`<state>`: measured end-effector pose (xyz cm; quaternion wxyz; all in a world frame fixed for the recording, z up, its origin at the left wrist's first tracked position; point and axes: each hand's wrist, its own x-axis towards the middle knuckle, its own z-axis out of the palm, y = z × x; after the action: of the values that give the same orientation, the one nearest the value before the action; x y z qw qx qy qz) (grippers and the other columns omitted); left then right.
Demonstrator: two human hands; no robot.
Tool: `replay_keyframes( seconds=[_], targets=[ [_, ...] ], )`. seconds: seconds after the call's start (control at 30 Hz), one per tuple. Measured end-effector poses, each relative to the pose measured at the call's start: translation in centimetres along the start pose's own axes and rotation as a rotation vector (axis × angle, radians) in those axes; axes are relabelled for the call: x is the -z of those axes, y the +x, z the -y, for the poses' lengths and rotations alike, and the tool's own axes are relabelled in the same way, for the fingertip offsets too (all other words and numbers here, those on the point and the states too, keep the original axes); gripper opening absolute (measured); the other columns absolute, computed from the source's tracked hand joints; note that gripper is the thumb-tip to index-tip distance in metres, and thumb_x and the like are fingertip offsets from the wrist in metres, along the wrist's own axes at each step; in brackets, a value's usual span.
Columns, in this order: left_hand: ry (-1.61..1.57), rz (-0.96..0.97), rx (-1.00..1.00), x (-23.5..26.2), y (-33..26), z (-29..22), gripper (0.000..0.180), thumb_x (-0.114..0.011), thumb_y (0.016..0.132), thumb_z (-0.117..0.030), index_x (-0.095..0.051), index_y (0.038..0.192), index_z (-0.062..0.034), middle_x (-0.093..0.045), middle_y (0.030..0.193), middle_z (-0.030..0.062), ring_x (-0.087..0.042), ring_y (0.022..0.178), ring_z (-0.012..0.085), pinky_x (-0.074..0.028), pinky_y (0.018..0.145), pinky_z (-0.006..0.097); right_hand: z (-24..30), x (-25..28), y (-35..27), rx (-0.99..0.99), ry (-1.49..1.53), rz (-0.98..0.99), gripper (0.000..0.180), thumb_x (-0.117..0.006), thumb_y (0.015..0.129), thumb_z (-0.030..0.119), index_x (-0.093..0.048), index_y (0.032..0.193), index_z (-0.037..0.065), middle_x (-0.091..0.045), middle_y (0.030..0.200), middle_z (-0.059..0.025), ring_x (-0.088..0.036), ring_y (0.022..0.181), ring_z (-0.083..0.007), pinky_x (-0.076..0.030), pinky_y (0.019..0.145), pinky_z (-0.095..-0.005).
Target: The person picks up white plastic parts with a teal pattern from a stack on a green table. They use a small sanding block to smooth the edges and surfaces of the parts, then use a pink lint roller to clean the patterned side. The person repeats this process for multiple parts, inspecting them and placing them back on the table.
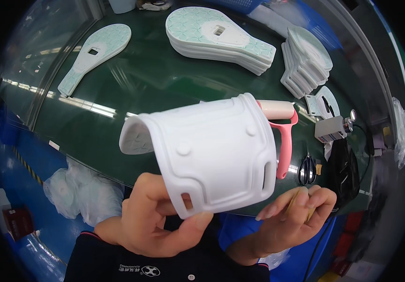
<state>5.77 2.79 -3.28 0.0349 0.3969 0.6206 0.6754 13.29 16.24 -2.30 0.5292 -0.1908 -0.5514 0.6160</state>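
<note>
My left hand [160, 221] grips a white, curved moulded panel [212, 155] by its lower left corner, beside a slot. The panel is bent over like a trough, with raised round bumps and slots near its corners; patterned texture shows on its inner face. To the right of the panel, my right hand [299, 214] is closed, its fingertips pinched round a thin yellowish piece [311, 214], mostly hidden by the fingers. Behind the panel's right end lies a roller with a pink handle [284, 152], its pale roll partly covered. Dark-handled scissors [307, 170] rest just beyond my right hand.
On the dark green table [141, 84] lie a single paddle-shaped panel [104, 42], a stack of similar panels [202, 30] and another stack [306, 63]. At right stand a dispenser bottle [330, 129] and a black bag-like item [346, 174]. Clear plastic bags [85, 192] sit lower left.
</note>
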Motion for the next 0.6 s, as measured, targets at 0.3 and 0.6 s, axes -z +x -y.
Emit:
replay_keyframes(
  seconds=[0.3,0.6],
  targets=[
    [-0.223,0.080,0.148,0.8,-0.4,-1.6,0.049,-0.054,0.067,-0.003,-0.028,0.106,0.0131,-0.051,0.091,0.0244,-0.055,0.081,0.0197,-0.041,0.074,0.028,0.6,-0.4,-2.1,0.117,0.093,0.217,0.014,-0.038,0.075,-0.002,-0.026,0.073,0.006,-0.033,0.053,-0.0050,-0.032,0.027,-0.0109,-0.026,0.024,-0.0190],
    [-0.170,-0.033,0.105,0.7,-1.8,-0.6,0.058,-0.054,0.064,-0.007,-0.025,0.109,0.0139,-0.046,0.098,0.0295,-0.052,0.089,0.0239,-0.036,0.083,0.033,1.2,1.2,-2.8,0.141,-0.373,0.169,0.012,-0.039,0.074,0.005,-0.029,0.068,0.003,-0.033,0.055,-0.0015,-0.032,0.040,-0.0085,-0.028,0.040,-0.0180]
  ],
)
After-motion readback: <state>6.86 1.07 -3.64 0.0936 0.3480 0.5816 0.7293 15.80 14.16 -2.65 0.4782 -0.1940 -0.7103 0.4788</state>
